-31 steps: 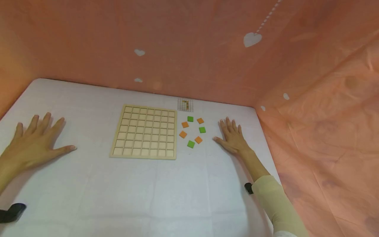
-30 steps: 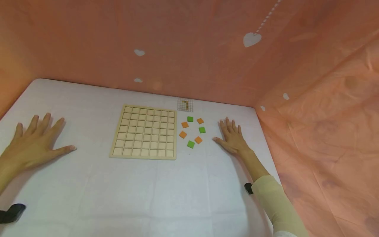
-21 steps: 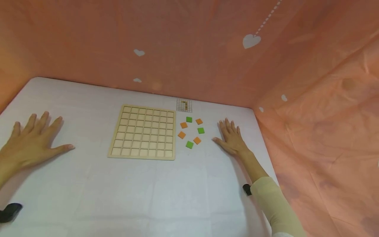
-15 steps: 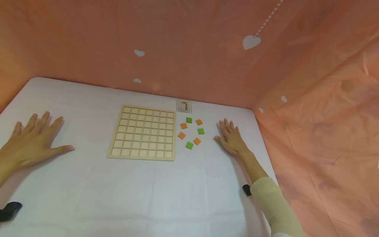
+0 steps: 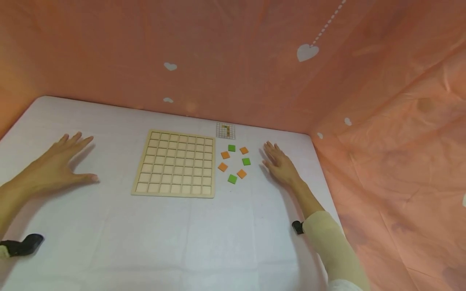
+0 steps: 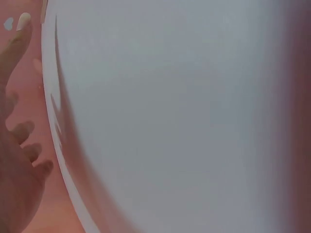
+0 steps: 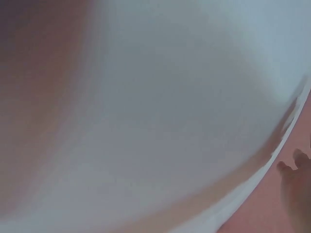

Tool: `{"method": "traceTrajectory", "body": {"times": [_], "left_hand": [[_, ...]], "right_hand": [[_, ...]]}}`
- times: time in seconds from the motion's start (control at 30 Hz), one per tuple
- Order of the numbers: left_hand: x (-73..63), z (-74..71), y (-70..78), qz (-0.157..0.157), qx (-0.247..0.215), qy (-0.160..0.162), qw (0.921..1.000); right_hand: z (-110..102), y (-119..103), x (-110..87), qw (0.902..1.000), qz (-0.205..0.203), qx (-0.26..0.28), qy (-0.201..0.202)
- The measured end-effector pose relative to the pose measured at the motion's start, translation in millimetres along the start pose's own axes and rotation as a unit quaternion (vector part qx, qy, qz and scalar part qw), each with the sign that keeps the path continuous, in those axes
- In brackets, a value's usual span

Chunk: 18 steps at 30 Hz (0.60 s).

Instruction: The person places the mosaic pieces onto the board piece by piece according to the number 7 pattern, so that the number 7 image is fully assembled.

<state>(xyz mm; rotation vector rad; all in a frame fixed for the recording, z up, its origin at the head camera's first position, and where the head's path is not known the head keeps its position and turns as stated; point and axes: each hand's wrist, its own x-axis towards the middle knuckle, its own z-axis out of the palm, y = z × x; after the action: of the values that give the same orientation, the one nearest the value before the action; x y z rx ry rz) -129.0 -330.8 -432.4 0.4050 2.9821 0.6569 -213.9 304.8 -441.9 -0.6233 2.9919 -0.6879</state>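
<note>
A pale wooden grid board (image 5: 174,165) lies flat on the white table, its square cells bare. Right of it several small square tiles are scattered, some green like this green tile (image 5: 246,161), others orange like this orange tile (image 5: 242,173). My left hand (image 5: 60,165) hovers over the table left of the board, thumb spread from the fingers, holding nothing. To the right of the tiles, my right hand (image 5: 282,165) is raised with loosely extended fingers and touches no tile. The wrist views show only part of the left hand (image 6: 19,184) and the right hand (image 7: 297,189).
Behind the tiles lies a small card (image 5: 225,131) printed with a grid and a coloured pattern. An orange curtain (image 5: 233,60) with white hearts hangs along the table's back and right edges. A black strap (image 5: 297,227) sits at the right wrist, another black strap (image 5: 27,245) at the left.
Both hands, flat on the table before, have lifted. The left has moved right and its fingers have drawn closer together; the right has shifted slightly left. Board and tiles stay put.
</note>
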Motion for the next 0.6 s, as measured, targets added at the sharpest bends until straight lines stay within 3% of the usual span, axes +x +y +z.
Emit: {"method": "traceTrajectory", "body": {"times": [0.13,0.3,0.47,0.6], "left_hand": [[11.8,-1.1,7.4,-0.013,-0.055,-0.003,0.9984],[24.3,-2.6,18.6,-0.019,-0.097,0.014,0.9950],[33.0,0.7,29.6,-0.031,-0.130,0.011,0.9910],[38.8,5.5,35.4,-0.022,-0.144,0.002,0.9894]], "right_hand": [[3.6,-4.3,6.7,0.9973,0.000,0.067,0.032],[5.7,-10.6,13.2,0.9863,0.028,0.154,0.051],[6.9,-12.9,20.4,0.9760,0.055,0.205,0.048],[7.9,-14.8,28.6,0.9665,0.068,0.245,0.033]]}}
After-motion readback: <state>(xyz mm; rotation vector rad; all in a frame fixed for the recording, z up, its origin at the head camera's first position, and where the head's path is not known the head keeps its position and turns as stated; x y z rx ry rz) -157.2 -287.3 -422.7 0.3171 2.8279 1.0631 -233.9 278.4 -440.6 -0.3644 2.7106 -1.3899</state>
